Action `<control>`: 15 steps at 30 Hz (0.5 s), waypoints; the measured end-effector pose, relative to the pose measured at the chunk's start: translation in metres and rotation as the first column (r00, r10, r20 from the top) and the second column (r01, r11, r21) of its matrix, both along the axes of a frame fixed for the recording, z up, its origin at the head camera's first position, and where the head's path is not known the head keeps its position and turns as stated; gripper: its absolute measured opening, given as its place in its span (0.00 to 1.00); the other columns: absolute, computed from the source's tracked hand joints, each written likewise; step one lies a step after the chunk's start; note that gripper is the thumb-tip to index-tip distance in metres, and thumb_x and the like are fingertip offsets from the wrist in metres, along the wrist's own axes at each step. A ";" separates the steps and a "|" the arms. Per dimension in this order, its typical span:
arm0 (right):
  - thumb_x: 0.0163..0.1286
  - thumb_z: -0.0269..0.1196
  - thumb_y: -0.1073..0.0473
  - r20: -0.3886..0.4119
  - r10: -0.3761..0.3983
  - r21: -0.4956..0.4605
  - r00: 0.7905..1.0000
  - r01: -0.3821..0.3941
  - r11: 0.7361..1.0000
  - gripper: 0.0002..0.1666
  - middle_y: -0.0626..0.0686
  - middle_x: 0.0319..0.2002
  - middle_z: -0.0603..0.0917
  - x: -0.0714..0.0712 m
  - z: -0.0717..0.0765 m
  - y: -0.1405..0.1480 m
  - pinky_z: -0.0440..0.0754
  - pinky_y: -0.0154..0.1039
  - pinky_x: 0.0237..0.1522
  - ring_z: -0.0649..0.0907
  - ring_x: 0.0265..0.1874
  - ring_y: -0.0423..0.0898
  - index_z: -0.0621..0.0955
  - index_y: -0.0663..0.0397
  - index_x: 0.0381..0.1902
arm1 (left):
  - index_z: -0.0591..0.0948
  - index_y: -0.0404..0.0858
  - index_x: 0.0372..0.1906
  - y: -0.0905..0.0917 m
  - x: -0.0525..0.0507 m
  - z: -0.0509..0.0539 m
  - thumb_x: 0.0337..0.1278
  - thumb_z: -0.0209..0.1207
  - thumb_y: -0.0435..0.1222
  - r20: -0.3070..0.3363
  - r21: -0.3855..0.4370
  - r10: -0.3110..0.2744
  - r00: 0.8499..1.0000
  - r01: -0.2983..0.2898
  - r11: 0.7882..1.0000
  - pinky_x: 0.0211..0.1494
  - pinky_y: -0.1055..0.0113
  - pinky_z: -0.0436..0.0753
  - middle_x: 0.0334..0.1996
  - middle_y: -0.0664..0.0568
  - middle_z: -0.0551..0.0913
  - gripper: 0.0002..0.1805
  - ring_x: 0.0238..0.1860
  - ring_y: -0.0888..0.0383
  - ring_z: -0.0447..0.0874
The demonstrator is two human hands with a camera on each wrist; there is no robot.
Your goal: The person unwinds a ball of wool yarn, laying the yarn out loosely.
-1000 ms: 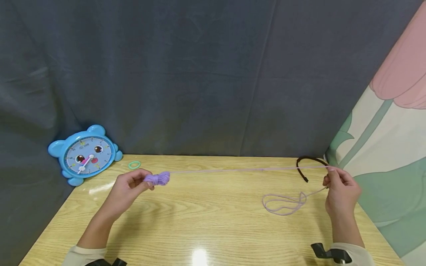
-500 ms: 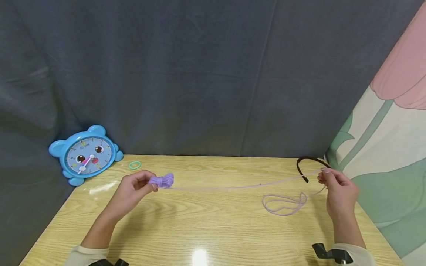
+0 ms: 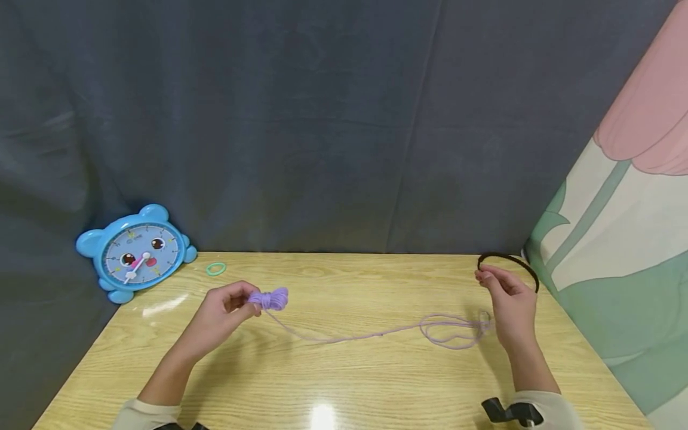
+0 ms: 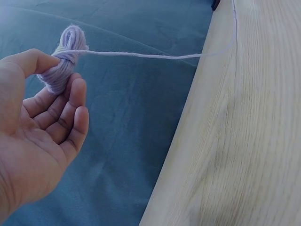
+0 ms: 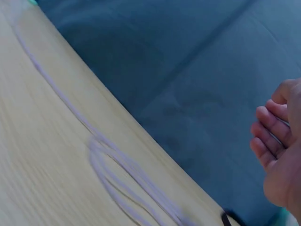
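Observation:
My left hand [image 3: 223, 313] pinches a small lilac yarn skein [image 3: 271, 298] between thumb and fingers, above the table's left half. In the left wrist view the skein [image 4: 63, 70] is wound tight round its middle, and one strand [image 4: 141, 55] runs off to the right. That strand sags to the tabletop and leads to loose yarn loops [image 3: 421, 326] lying at the right. Just above and right of those loops is my right hand [image 3: 510, 304], its fingers loosely curled. No yarn shows in it in the right wrist view, where the hand [image 5: 282, 141] is partly cut off.
A black curved band [image 3: 507, 255] lies behind my right hand, partly hidden by it. At the back left stand a blue bear-shaped clock [image 3: 141, 254] and, beside it, a thin green ring [image 3: 216, 275]. A dark curtain [image 3: 322, 131] borders the wooden table's [image 3: 322, 388] back edge.
The yarn strand was stretched between both hands, then slackened, and now lies on the table. My right hand has let go of it and moved left; my left hand has shifted slightly right and down.

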State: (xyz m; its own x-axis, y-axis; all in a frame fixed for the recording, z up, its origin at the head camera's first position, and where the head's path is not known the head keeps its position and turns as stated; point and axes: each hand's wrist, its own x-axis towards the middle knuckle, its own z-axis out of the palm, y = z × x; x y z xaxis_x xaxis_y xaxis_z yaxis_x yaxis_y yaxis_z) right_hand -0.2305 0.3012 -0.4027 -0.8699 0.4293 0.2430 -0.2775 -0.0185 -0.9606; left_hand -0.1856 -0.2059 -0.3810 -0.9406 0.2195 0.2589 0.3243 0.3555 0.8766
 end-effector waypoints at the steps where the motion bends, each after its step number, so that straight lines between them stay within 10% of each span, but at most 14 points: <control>1: 0.73 0.66 0.65 -0.012 0.028 0.018 1.000 -0.028 0.999 0.13 0.41 0.34 0.92 0.000 0.000 -0.007 0.84 0.23 0.47 0.89 0.37 0.36 0.85 0.70 0.50 | 0.83 0.33 0.41 0.000 0.000 0.000 0.66 0.62 0.28 0.000 -0.002 0.003 1.000 -0.003 1.000 0.40 0.66 0.85 0.34 0.50 0.83 0.03 0.35 0.58 0.83; 15: 0.75 0.64 0.64 -0.025 0.399 0.234 0.916 -0.383 0.894 0.16 0.41 0.41 0.91 0.012 -0.007 -0.104 0.84 0.27 0.54 0.89 0.45 0.36 0.82 0.74 0.51 | 0.83 0.34 0.41 0.002 0.001 0.001 0.66 0.62 0.28 -0.012 -0.001 0.006 1.000 -0.006 1.000 0.41 0.68 0.85 0.35 0.49 0.83 0.03 0.35 0.62 0.83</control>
State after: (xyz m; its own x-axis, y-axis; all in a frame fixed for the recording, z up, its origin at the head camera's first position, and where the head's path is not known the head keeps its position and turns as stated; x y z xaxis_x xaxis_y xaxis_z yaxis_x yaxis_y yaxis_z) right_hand -0.2182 0.1973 -0.4092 -0.9336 -0.0136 0.3581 -0.3582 0.0699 -0.9310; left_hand -0.1845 -0.2035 -0.3798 -0.9389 0.2139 0.2697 0.3324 0.3589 0.8722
